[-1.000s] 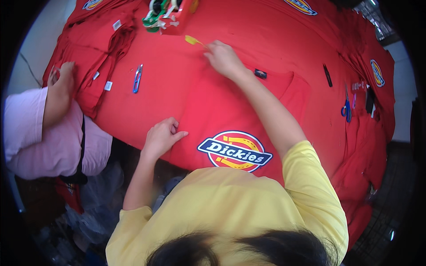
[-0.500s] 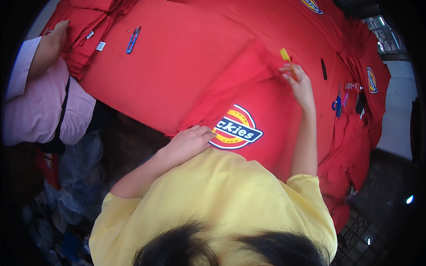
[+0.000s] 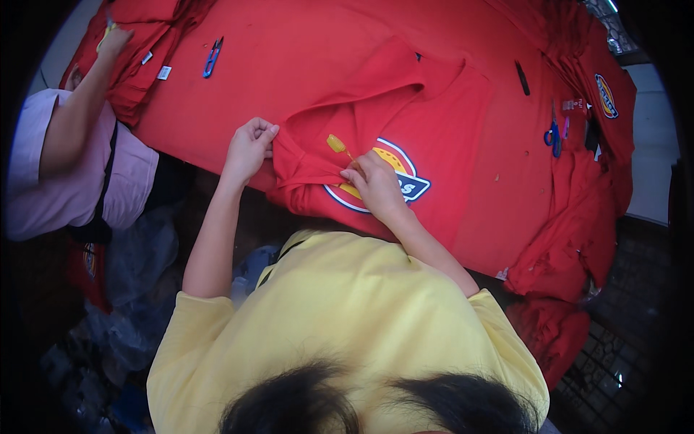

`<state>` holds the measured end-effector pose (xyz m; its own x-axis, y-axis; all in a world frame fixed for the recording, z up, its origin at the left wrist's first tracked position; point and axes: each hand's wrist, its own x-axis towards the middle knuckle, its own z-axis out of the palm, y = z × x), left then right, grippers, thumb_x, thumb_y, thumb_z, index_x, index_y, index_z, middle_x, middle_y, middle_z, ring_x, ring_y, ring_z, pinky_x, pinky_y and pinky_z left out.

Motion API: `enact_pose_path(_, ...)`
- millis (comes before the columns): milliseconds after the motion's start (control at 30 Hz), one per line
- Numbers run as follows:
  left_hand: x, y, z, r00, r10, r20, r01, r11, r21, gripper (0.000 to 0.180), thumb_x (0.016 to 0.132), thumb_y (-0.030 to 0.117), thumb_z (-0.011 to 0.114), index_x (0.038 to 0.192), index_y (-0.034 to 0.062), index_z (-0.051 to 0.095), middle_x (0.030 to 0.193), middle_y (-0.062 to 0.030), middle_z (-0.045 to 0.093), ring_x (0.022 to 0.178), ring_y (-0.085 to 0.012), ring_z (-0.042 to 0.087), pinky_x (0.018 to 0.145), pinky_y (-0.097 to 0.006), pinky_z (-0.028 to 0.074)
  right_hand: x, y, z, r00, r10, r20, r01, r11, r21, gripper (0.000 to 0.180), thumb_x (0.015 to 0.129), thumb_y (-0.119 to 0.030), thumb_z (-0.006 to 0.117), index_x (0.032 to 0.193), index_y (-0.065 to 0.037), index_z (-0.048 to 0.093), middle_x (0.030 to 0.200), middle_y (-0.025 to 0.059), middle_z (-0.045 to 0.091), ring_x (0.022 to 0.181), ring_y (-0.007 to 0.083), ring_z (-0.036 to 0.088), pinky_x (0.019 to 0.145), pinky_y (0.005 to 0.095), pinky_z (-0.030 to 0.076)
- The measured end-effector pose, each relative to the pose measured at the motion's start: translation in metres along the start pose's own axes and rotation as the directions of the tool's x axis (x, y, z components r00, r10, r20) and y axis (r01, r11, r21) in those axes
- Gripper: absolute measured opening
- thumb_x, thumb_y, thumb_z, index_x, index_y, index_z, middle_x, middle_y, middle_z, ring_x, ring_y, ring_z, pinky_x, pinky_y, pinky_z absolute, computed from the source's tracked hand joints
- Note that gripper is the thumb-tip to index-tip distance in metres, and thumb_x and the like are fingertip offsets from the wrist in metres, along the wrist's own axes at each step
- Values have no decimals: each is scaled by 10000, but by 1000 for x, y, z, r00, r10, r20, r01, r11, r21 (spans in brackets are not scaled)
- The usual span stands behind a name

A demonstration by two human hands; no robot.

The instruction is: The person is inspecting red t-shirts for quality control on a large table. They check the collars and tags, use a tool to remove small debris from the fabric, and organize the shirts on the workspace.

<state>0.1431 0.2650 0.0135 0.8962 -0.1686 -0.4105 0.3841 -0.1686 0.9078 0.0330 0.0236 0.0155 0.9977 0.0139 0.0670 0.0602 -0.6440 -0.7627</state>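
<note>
A red T-shirt [image 3: 463, 108] with a printed badge-shaped logo lies in front of me, its fabric partly lifted and folded at the left. Between thumb and fingers, my left hand [image 3: 249, 150] pinches the shirt's edge near the table's front edge. My right hand [image 3: 378, 186] rests over the logo, covering part of it, and is closed round a small yellow tool [image 3: 336, 143]. This tool looks like thread snips; its yellow end points away from me, and its other end is hidden in the fingers.
Blue thread snips [image 3: 212, 58] lie farther back on the red-covered table. At right are a dark slim tool [image 3: 522, 78], blue-handled scissors [image 3: 555, 137] and heaped red garments [image 3: 567, 239]. A co-worker [image 3: 72, 159] stands at left beside stacked red garments [image 3: 155, 43].
My right hand has come left and nearer with the yellow tool, from the shirt's far right to the logo. My left hand has moved away from me and left, now pinching the shirt's edge.
</note>
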Motion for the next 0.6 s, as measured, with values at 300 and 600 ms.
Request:
enact_pose_path(300,-35,39,23,628,546,554,-769,325,551,152,828,99,638,961,27,619,917,-117,610,836,-289,636,744,-378,518,-2,6,0,999,46,0,-46,998,32,194,828,-167,698,851,13,631,829,152,580,798,320,596,716,391,466)
enact_pose_path(600,-49,71,2,970,136,200,-238,672,701,208,790,138,701,931,28,595,857,-101,646,837,-325,643,723,-383,503,17,59,-115,916,218,-336,-294,936,-192,423,965,-407,475,1119,-39,614,1064,190,592,1012,372,581,855,438,472)
